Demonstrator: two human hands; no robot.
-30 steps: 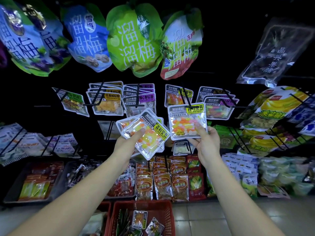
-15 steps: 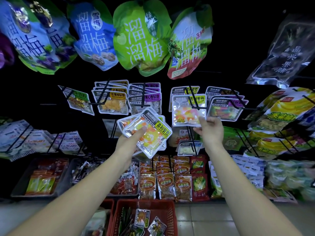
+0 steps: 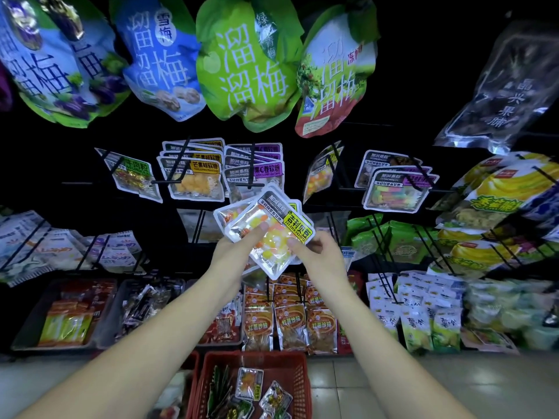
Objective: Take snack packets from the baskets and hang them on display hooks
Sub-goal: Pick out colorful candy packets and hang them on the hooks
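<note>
One packet now hangs, centre-right; the right hand is back, grip pinching the next from the stack the left hand clamps.

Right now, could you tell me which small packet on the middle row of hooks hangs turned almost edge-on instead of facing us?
The orange-and-yellow sweets packet right of the purple-labelled packets; it looks narrow and twisted, while its neighbours show flat fronts.

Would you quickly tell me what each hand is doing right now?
Left hand: holding the stack of candy packets, thumb on top.
Right hand: pinching the front packet of that stack at its lower right edge.
</note>
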